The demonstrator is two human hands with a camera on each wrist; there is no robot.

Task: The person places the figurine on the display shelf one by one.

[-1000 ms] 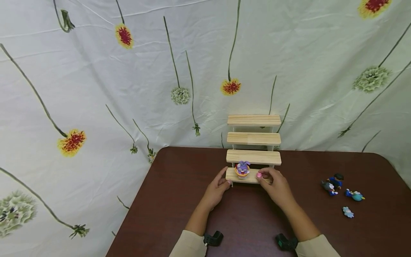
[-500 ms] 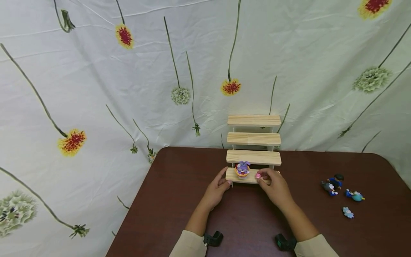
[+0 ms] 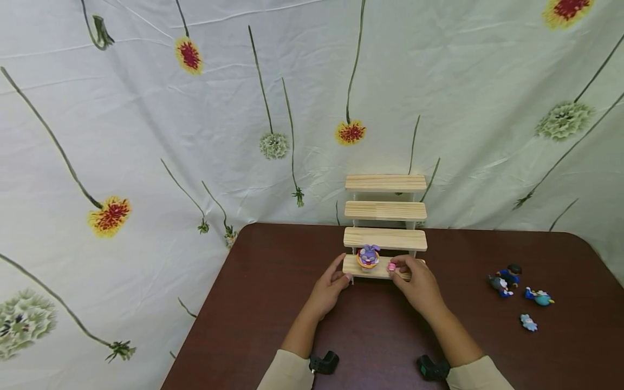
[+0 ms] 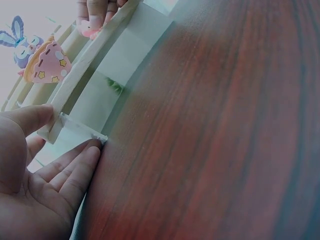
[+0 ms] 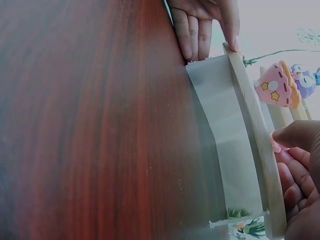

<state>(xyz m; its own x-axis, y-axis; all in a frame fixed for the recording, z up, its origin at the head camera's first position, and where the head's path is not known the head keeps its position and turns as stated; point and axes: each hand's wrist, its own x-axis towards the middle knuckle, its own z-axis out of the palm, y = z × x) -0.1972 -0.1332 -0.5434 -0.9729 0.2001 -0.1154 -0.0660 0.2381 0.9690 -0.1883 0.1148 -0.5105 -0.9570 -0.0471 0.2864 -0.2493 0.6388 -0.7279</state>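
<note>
A small wooden step shelf [image 3: 385, 238] with clear supports stands on the dark table. My left hand [image 3: 325, 292] holds the left end of its lowest step, thumb at the front corner and index finger at the back one; in the left wrist view the other fingers [image 4: 82, 167] lie against the clear support. My right hand [image 3: 422, 284] pinches a small pink toy [image 3: 392, 267] low over the right half of that step, its shape mostly hidden by the fingers. Left of it a purple long-eared figurine [image 3: 368, 257] in a pink, star-dotted cup-shaped base [image 5: 276, 86] stands upright on the step.
To the right on the table [image 3: 468, 346] lie several little toys: a dark-haired figure in blue [image 3: 509, 274], a grey-and-blue figure [image 3: 500, 285], a teal one [image 3: 541, 297] and a pale blue one [image 3: 528, 323]. A flowered white cloth [image 3: 302, 108] hangs behind the shelf.
My right hand has shifted slightly left with the pink toy over the lowest step. The left hand, the shelf and the purple figurine stay in place.
</note>
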